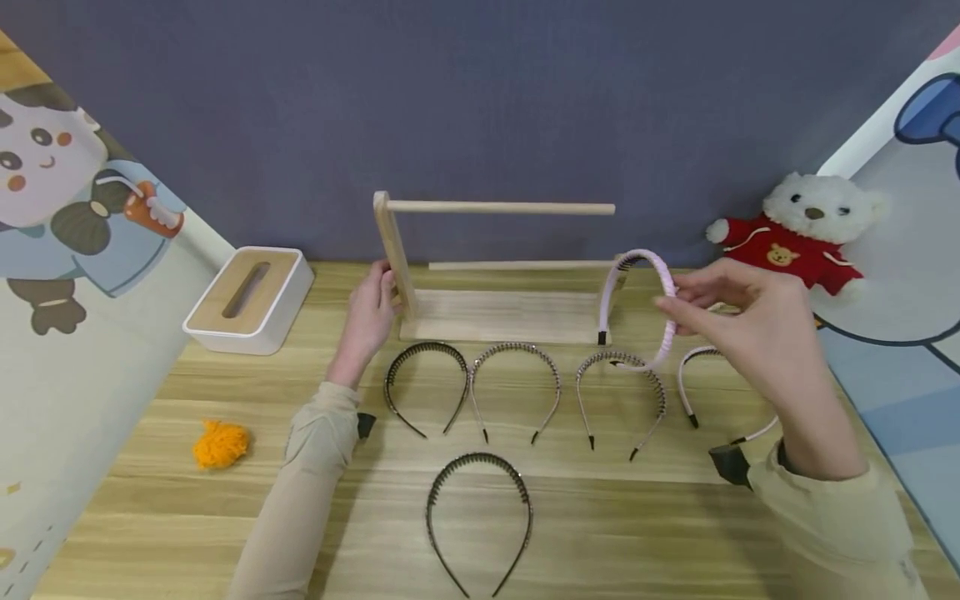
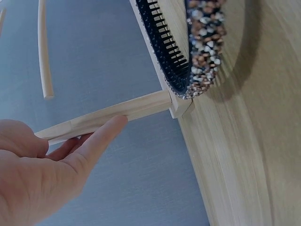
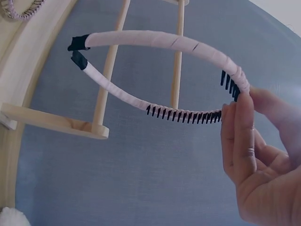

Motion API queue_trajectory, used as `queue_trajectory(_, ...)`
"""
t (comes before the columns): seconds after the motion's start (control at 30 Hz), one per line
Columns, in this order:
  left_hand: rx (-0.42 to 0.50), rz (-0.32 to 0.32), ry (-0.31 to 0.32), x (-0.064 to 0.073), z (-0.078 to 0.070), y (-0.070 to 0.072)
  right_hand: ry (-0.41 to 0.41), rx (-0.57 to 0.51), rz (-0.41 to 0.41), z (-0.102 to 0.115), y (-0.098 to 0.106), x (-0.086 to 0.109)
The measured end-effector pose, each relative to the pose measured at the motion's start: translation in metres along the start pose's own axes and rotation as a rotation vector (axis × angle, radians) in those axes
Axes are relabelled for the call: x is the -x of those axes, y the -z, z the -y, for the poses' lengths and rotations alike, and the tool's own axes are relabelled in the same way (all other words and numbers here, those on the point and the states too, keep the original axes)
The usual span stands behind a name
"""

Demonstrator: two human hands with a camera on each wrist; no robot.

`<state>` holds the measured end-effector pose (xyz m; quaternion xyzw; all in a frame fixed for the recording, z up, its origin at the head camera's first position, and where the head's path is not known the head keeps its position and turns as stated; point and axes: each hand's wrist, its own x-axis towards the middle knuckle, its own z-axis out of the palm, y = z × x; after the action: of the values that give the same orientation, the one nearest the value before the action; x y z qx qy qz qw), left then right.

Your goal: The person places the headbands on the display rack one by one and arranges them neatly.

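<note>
My left hand (image 1: 367,312) grips the left upright of a wooden rack (image 1: 502,317), thumb along one side and fingers behind it. Two horizontal rods span the rack, an upper rod (image 1: 502,207) and a lower rod (image 1: 510,266). By its curved top, my right hand (image 1: 761,333) pinches a pink wrapped headband (image 3: 141,38) with black teeth, held in the air near the rack's right end. Below lie a dark headband (image 1: 426,345), a beaded headband (image 1: 555,375), another beaded headband (image 1: 581,387) and a pale headband (image 1: 683,387), partly hidden by my right hand.
Nearer the front lies a black toothed headband (image 1: 432,492). At left stand a white tissue box (image 1: 273,333) with a wooden lid and an orange yarn bundle (image 1: 221,444). A white teddy bear (image 1: 813,196) in red sits back right. A dark blue wall (image 1: 495,100) rises behind the rack.
</note>
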<state>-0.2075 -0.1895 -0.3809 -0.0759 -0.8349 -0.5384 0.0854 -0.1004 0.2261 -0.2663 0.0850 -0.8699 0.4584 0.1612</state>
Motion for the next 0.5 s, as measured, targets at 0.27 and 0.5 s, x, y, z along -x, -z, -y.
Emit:
queue_trajectory(0.27, -0.001, 0.002, 0.005, 0.001, 0.0, 0.001, 0.025, -0.001, -0.05, 0.007, 0.0, -0.023)
queue_trajectory(0.5, 0.004, 0.007, 0.009, 0.001, -0.001, 0.0, 0.023, 0.056, -0.067, 0.012, -0.002, -0.037)
